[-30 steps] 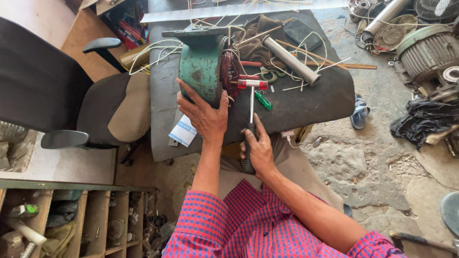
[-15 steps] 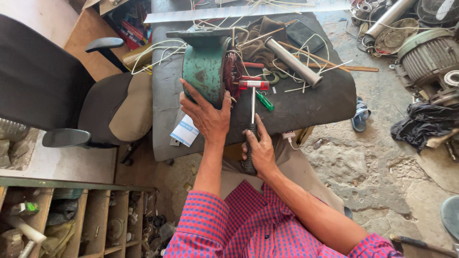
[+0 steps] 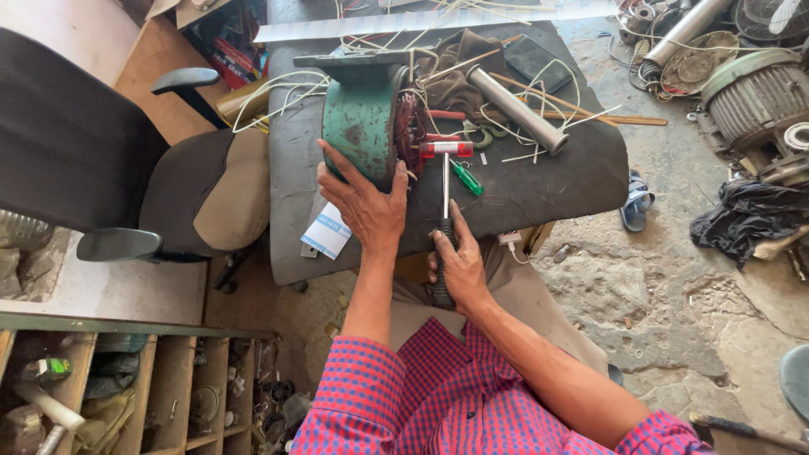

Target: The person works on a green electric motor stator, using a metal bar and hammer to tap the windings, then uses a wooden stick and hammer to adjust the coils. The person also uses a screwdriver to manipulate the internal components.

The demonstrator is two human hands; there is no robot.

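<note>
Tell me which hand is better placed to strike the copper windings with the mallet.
Right, probably. The right hand grips the mallet handle, its red head beside the copper windings. The left hand is spread on the green motor housing, steadying it.

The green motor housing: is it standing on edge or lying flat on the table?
On edge. The green motor housing stands upright on the table, copper windings facing right, with the left hand against its near side.

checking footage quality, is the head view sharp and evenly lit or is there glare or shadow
Head view: sharp on the left hand on the green motor housing and the right hand gripping the hammer; bright daylight on the stony floor at right, dimmer shelves lower left; edges bend slightly from the wide lens.
</note>
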